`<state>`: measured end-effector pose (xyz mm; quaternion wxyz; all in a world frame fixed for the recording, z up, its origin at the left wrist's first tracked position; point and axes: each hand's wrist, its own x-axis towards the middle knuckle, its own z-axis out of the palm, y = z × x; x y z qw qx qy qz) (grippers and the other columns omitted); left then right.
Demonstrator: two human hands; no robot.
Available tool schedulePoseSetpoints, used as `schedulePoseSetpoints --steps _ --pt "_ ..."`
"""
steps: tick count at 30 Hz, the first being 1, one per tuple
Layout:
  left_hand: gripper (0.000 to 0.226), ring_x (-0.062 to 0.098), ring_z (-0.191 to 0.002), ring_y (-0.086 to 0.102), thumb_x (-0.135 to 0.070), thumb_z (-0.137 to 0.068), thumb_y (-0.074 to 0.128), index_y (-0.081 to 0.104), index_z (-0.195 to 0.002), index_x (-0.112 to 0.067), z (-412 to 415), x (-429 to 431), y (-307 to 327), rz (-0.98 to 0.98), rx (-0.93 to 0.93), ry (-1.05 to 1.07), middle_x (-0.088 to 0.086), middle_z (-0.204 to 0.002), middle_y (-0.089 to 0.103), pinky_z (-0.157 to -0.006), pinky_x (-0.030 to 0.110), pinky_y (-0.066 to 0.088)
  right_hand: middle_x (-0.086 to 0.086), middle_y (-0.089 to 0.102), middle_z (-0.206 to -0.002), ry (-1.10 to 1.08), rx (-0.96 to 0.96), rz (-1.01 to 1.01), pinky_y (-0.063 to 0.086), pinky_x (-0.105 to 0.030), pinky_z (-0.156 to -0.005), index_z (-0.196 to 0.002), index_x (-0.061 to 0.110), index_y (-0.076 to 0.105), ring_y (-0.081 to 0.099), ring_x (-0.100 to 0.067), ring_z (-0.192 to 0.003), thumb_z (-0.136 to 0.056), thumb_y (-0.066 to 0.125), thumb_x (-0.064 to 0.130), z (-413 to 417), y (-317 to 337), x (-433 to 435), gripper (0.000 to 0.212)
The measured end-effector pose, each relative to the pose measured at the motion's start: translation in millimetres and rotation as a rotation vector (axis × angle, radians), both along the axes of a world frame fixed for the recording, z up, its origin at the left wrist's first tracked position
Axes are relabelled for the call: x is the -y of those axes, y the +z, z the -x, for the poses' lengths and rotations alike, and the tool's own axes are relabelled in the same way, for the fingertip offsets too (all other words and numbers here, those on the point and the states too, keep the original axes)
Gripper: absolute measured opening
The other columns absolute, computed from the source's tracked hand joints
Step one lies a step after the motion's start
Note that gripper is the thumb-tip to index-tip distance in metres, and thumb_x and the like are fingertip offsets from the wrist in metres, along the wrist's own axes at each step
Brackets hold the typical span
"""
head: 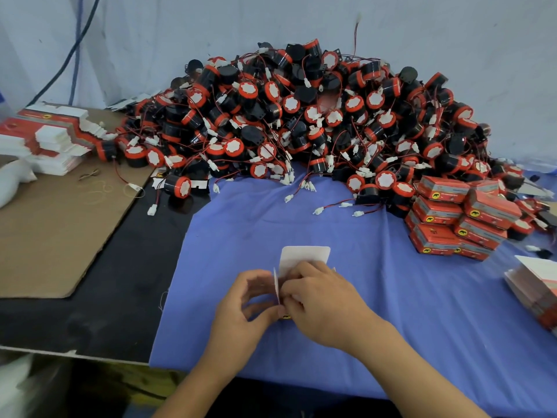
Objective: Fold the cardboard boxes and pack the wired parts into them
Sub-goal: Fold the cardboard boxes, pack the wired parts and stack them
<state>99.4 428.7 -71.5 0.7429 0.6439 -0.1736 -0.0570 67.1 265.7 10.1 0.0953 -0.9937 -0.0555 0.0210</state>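
Stacks of flat box blanks (51,140) far left on a brown cardboard sheet (60,230). Heap of wired parts (301,122) against the wall. Centre, on blue cloth (391,267): left hand (241,309) and right hand (322,306) both pinching a half-folded cardboard box (304,256), white flap up. Pile of folded boxes (458,224) right.

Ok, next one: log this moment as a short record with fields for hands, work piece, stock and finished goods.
left hand: pinches a side flap of the cardboard box
right hand: grips the same box from the right
work piece: box part-folded, white end flap open, over the blue cloth
stock: wired parts in a big loose pile by the wall
finished: closed red boxes stacked at right
flat box blanks: stacked far left
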Motion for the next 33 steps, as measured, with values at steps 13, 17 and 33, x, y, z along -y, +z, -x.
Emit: schedulePoseSetpoints --steps 13,17,33 --pt "0.020 0.008 -0.116 0.062 -0.025 -0.099 0.063 0.067 -0.115 -0.036 7 6 -6 -0.391 0.365 0.025 -0.020 -0.131 0.056 -0.087 0.016 0.052 0.013 0.068 -0.114 -0.323 0.671 -0.879 0.047 -0.013 -0.088 -0.090 0.032 0.074 0.066 -0.006 -0.107 -0.086 0.072 0.010 23 -31 9 0.022" --pt "0.022 0.007 -0.117 0.060 -0.042 -0.096 0.054 0.068 -0.108 -0.029 11 12 -5 -0.499 0.401 0.068 -0.025 -0.131 0.052 -0.090 0.021 0.053 0.008 0.074 -0.114 -0.646 0.445 -1.397 0.050 -0.030 -0.095 -0.106 0.031 0.074 0.066 -0.010 -0.114 -0.098 0.065 0.010 26 -44 32 0.025" --pt "0.059 0.007 -0.111 0.064 0.004 -0.093 0.068 0.064 -0.130 -0.042 -4 11 10 -0.306 0.178 -0.031 -0.008 -0.120 0.057 -0.093 0.025 0.056 0.009 0.071 -0.119 -0.348 0.302 -1.128 0.058 -0.042 -0.093 -0.112 0.036 0.068 0.069 -0.013 -0.109 -0.100 0.057 0.008 32 -71 30 0.033"
